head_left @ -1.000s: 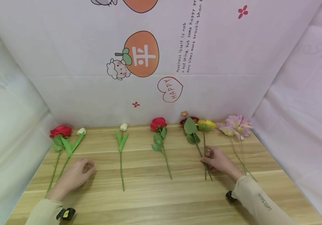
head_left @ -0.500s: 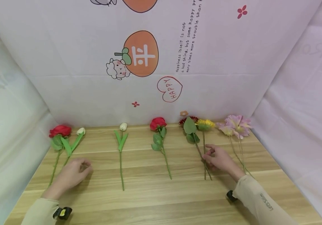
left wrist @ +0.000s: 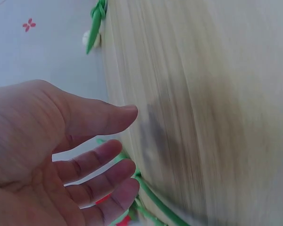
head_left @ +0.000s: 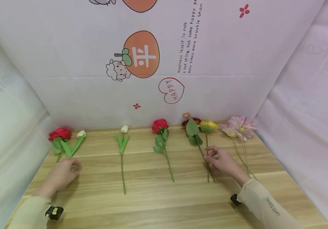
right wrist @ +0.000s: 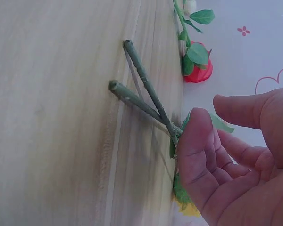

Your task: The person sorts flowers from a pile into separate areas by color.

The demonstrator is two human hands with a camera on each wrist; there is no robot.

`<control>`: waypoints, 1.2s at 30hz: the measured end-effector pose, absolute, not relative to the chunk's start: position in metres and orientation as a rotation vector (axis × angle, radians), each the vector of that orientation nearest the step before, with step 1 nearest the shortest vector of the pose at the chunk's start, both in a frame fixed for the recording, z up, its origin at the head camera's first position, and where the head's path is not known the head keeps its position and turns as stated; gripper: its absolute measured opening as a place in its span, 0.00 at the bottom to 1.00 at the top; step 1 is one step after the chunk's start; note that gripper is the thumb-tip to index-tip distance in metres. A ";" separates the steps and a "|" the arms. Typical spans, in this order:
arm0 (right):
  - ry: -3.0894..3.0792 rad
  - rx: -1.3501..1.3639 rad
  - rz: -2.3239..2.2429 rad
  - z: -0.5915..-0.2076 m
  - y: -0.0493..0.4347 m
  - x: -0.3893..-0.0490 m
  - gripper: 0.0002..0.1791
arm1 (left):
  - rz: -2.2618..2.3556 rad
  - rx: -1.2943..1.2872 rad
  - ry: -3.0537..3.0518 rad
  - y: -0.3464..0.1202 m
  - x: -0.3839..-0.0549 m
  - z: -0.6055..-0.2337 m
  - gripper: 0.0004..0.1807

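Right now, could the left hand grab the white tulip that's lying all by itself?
Probably yes: the left hand looks empty, and only bare wooden tabletop shows between it and the lone white tulip.

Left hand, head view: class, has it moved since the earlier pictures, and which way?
Yes: judged against the lone white tulip, the left hand has moved left, farther from that flower.

A yellow flower (head_left: 208,126) and a dark red flower (head_left: 185,123) are lying with stems (right wrist: 146,82) crossing on the worktop (head_left: 152,210); at far left, a red rose (head_left: 60,134) and white tulip (head_left: 81,134) are lying side by side.
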State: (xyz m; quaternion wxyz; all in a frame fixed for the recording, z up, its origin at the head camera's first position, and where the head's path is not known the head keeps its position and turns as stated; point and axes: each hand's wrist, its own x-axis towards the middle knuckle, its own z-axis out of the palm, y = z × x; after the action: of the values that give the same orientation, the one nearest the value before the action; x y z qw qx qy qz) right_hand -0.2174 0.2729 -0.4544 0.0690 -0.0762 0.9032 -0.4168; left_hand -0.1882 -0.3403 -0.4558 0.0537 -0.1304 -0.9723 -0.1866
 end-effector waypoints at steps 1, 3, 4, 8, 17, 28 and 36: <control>2.720 -0.232 -1.257 -0.454 0.273 -0.217 0.26 | -0.565 -0.387 -2.960 -0.343 -0.189 -0.456 0.12; 2.717 -0.236 -1.267 -0.455 0.273 -0.217 0.26 | -0.568 -0.368 -2.969 -0.349 -0.192 -0.456 0.12; 2.716 -0.239 -1.271 -0.455 0.273 -0.217 0.25 | -0.570 -0.359 -2.970 -0.352 -0.193 -0.457 0.12; 2.705 -0.251 -1.284 -0.455 0.272 -0.214 0.25 | -0.572 -0.325 -2.987 -0.361 -0.197 -0.457 0.13; 2.718 -0.302 -1.300 -0.456 0.270 -0.212 0.22 | -0.585 -0.275 -3.051 -0.372 -0.197 -0.450 0.22; 2.676 -0.279 -1.326 -0.457 0.267 -0.208 0.22 | -0.737 -0.101 -3.270 -0.372 -0.211 -0.435 0.29; 2.648 -0.294 -1.320 -0.455 0.257 -0.209 0.22 | -1.035 0.151 -3.252 -0.372 -0.205 -0.436 0.29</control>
State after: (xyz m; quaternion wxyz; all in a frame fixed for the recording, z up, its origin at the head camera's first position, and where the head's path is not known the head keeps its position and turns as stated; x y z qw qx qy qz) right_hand -0.2091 0.2574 -0.4551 0.0838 -0.0985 0.8874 -0.4425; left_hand -0.2052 -0.3717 -0.4358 -0.1368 0.0437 -0.9431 -0.3000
